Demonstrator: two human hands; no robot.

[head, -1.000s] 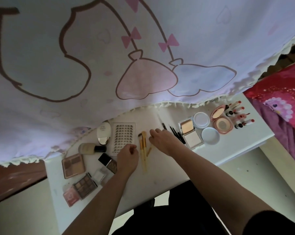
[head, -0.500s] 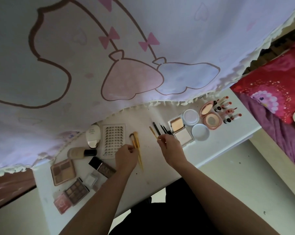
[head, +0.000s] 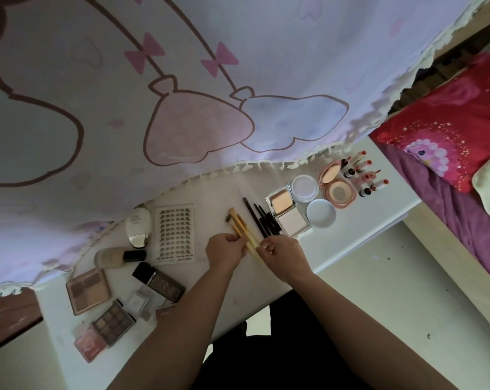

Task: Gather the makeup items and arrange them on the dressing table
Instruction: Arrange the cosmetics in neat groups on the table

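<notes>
Makeup lies spread on a white dressing table [head: 359, 237]. My left hand [head: 224, 250] and my right hand [head: 283, 254] both pinch the handles of a bunch of yellow makeup brushes [head: 239, 223] at the table's middle. Black pencils [head: 256, 218] lie just right of the brushes. Further right sit an open square powder compact [head: 287, 213], two round white jars [head: 313, 199], a pink round compact [head: 336, 187] and several lipsticks [head: 363, 175]. To the left lie an eyelash sheet [head: 175, 232], a foundation bottle [head: 117, 256], a dark tube [head: 159, 281] and eyeshadow palettes [head: 100, 305].
A printed white curtain [head: 210, 94] with a fringed hem hangs over the table's back half. A bed with a red pillow [head: 449, 130] and purple sheet stands to the right. Pale floor [head: 393, 291] shows below the table's front edge.
My right hand picked a yellow brush from near the black pencils and brought it left to the bunch. Both hands now hold the brushes together.
</notes>
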